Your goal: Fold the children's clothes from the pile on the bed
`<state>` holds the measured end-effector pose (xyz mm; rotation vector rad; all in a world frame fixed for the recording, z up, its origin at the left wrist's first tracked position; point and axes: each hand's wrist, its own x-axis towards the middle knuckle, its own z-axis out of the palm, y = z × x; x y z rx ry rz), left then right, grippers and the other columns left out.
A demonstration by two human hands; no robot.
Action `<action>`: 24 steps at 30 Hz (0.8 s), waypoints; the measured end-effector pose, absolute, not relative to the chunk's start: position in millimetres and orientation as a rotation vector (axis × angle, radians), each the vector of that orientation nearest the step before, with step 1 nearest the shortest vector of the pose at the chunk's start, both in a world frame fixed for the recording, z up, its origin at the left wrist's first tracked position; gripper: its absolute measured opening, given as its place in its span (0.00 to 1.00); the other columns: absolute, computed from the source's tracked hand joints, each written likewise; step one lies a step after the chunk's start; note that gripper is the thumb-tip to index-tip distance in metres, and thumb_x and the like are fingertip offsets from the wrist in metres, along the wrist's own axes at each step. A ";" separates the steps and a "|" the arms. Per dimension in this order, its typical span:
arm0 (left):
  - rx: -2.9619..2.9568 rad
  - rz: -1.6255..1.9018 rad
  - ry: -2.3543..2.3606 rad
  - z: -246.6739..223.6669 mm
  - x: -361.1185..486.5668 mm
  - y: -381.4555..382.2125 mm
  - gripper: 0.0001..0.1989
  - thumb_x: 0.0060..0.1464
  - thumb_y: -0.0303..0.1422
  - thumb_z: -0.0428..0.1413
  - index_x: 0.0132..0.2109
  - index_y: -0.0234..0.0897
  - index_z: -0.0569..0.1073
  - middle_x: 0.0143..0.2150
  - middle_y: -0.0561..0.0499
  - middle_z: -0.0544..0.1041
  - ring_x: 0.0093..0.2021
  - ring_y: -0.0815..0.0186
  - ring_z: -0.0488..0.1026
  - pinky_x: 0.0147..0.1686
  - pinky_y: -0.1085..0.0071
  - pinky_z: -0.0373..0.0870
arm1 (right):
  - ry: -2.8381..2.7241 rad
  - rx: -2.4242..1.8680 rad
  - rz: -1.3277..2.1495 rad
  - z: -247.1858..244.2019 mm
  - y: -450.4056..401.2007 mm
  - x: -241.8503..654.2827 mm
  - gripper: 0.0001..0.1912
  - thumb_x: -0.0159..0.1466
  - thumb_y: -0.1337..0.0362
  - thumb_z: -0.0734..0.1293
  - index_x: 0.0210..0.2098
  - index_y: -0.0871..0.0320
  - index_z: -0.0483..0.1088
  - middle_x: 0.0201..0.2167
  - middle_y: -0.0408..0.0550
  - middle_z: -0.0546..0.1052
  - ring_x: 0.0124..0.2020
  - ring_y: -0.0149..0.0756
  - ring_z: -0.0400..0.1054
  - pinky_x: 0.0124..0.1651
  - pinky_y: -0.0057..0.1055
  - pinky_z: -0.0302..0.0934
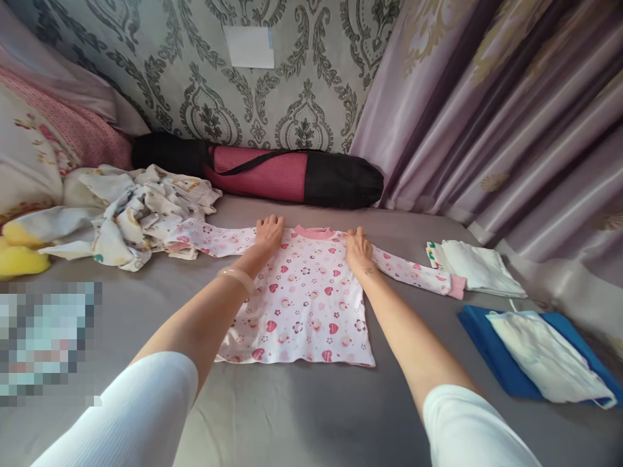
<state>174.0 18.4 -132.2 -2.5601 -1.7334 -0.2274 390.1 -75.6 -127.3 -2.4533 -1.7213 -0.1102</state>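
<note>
- A small long-sleeved shirt point(306, 298), white with pink hearts and flowers, is lying spread on a grey sheet point(341, 415), its pink collar pointing away from the person and its hem facing them
- The left hand point(270, 233) is closing its bent fingers on the shirt's left shoulder, appearing to be gripping the fabric there
- The right hand point(359, 250) is doing likewise at the opposite shoulder, its curled fingers seeming to be pinching the cloth
- Both sleeves are stretching outward, the left one reaching a crumpled patterned cloth point(146, 214) and touching it, the right one ending in a pink cuff just beside a folded white cloth point(479, 267)
- The overlap on the left is posing a risk: if the shirt were pulled or lifted, that sleeve could be catching on the loose folds and dragging them along
- Uneven pulling at the shoulders could be skewing the body and creasing the front, while the left forearm is hiding part of that side, so a wrinkle there could be going unnoticed
- Nearer on the right, a white face mask point(549, 357) is resting on a blue folded item point(501, 363)
- Beyond the shirt, a black and pink long bag point(263, 172) is lying along the patterned wall point(195, 78), beside a purple curtain point(438, 97)
</note>
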 end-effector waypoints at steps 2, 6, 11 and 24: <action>-2.575 -0.236 -1.645 -136.5 174.3 10.7 0.16 0.65 0.30 0.42 0.55 0.32 0.67 0.56 0.36 0.70 0.58 0.53 0.65 0.57 0.58 0.55 | -1.795 -2.351 -0.165 -131.2 -82.9 378.9 0.23 0.67 0.74 0.54 0.60 0.69 0.62 0.62 0.71 0.61 0.59 0.54 0.62 0.58 0.46 0.57; -2.759 -0.261 -1.467 -153.3 171.6 -7.4 0.27 0.66 0.41 0.38 0.66 0.30 0.58 0.66 0.36 0.62 0.67 0.52 0.55 0.65 0.56 0.45 | -1.995 -2.172 0.025 -147.0 -96.7 360.7 0.29 0.71 0.58 0.52 0.68 0.68 0.52 0.70 0.64 0.50 0.71 0.51 0.41 0.69 0.49 0.37; -2.858 -0.047 -1.600 -159.0 168.1 -8.8 0.33 0.66 0.46 0.33 0.70 0.31 0.51 0.72 0.37 0.50 0.72 0.51 0.45 0.67 0.53 0.41 | -1.907 -2.219 0.359 -153.8 -95.3 368.4 0.33 0.72 0.50 0.49 0.69 0.63 0.49 0.72 0.57 0.45 0.72 0.48 0.36 0.70 0.50 0.30; -3.418 -0.077 -0.612 -76.7 204.2 -192.2 0.16 0.58 0.26 0.48 0.51 0.38 0.71 0.46 0.46 0.75 0.47 0.60 0.72 0.48 0.66 0.67 | -1.879 -1.925 0.176 -135.1 -142.1 441.6 0.26 0.61 0.77 0.55 0.53 0.60 0.72 0.55 0.51 0.73 0.55 0.39 0.65 0.60 0.34 0.58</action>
